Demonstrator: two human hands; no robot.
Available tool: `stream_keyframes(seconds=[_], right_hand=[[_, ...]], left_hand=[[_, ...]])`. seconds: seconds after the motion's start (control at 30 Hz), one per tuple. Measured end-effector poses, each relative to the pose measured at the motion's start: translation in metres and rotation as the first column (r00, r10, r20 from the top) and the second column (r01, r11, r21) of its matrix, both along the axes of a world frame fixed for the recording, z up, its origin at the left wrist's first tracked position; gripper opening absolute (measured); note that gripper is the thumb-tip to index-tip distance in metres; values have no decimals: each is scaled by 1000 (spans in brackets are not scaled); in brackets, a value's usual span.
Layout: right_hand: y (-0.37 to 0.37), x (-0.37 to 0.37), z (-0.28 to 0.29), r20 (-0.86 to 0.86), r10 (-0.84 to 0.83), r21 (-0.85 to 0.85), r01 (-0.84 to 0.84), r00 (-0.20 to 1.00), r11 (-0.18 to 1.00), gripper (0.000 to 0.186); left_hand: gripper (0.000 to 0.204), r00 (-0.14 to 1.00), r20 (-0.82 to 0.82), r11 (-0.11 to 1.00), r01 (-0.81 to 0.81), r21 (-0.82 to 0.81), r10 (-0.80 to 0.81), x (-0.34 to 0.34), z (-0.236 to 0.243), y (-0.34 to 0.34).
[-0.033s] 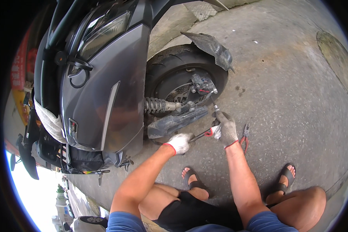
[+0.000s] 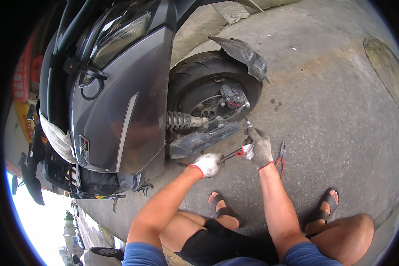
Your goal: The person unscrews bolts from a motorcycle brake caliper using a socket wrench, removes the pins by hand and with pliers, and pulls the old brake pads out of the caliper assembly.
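My left hand [image 2: 207,164], in a white knit glove with a red cuff, is closed round a dark wrench handle [image 2: 231,155]. The bar runs toward my right hand [image 2: 260,148], whose glove is stained grey. Its fingers close round a metal socket wrench [image 2: 248,124] with a thin bit pointing up at the brake caliper [image 2: 233,97]. Whether bar and socket are one piece is hidden by the fingers. White red-edged fabric [image 2: 239,153] shows beside my right hand. The caliper sits over the disc on the scooter's rear wheel [image 2: 195,73].
Red-handled pliers [image 2: 281,157] lie on the concrete right of my right hand. The grey scooter body [image 2: 119,102] fills the left. A shock absorber [image 2: 181,120], a dirty dark cover [image 2: 201,139] and a mudguard [image 2: 244,55] surround the wheel. My sandalled feet stand below.
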State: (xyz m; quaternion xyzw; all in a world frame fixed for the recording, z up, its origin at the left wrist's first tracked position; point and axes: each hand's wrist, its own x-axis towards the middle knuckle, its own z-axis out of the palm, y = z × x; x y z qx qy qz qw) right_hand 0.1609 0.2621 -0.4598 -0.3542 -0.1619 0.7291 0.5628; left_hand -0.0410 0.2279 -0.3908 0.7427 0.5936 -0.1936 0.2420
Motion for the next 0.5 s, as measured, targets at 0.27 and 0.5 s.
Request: stream_keyframes(seconds=[0.27,0.5], right_hand=[[-1,-3,0,-37,-13,6,14,999,1000,31],[5,6,6,-357,-20,-169,-43,934,985,28]], left_hand=[[34,998,48,997,-34,70,30,-15,-19,-2],[36,1000,-11,999,-22,-49,21,5,53,-3]])
